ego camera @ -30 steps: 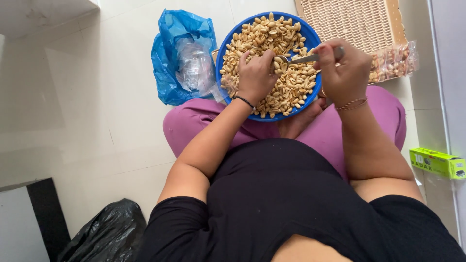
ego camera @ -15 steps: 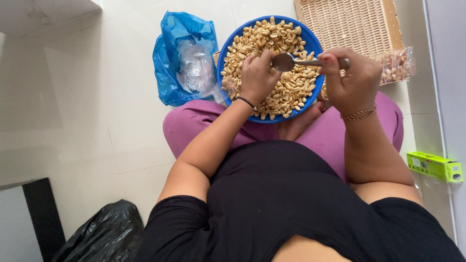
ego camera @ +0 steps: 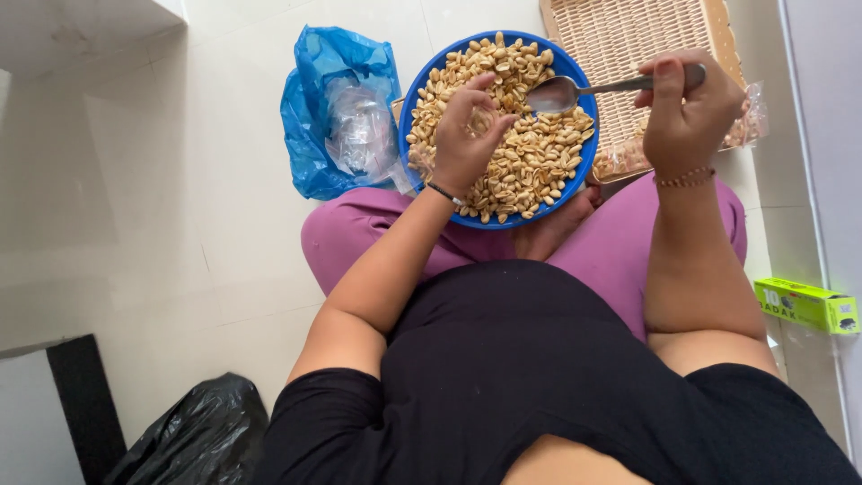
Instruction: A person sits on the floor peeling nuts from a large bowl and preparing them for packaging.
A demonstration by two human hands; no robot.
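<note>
Above the peanuts (ego camera: 530,153), spoon (ego camera: 575,90) level, bowl leftward, in right hand (ego camera: 687,112).

1 blue bowl (ego camera: 422,94), 1 spoon (ego camera: 575,90), 2 hands — 1 woven tray (ego camera: 620,36).

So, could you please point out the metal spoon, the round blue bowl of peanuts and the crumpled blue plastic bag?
Metal spoon (ego camera: 558,92), head view, on its bowl.
Round blue bowl of peanuts (ego camera: 415,110), head view, on its left rim.
Crumpled blue plastic bag (ego camera: 310,117), head view, on its left side.
</note>
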